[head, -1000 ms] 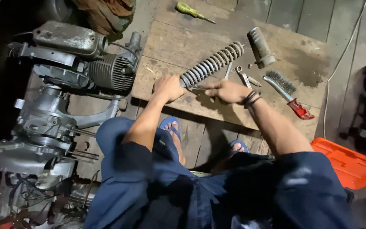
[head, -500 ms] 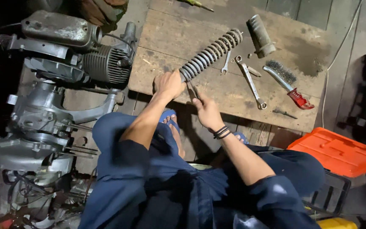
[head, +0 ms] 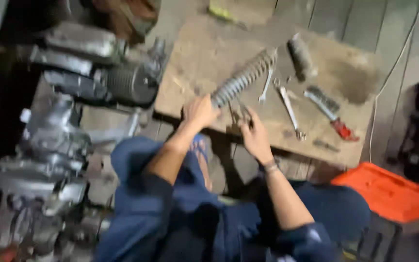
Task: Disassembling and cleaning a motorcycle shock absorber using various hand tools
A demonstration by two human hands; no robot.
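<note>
Grey metal coil spring (head: 242, 78) on seemingly rough, matt wooden board (head: 204, 53).

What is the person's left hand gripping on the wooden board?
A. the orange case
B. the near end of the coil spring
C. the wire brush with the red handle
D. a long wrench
B: the left hand is closed around the near end of the coil spring, while the brush, wrench and orange case lie apart from it.
</note>
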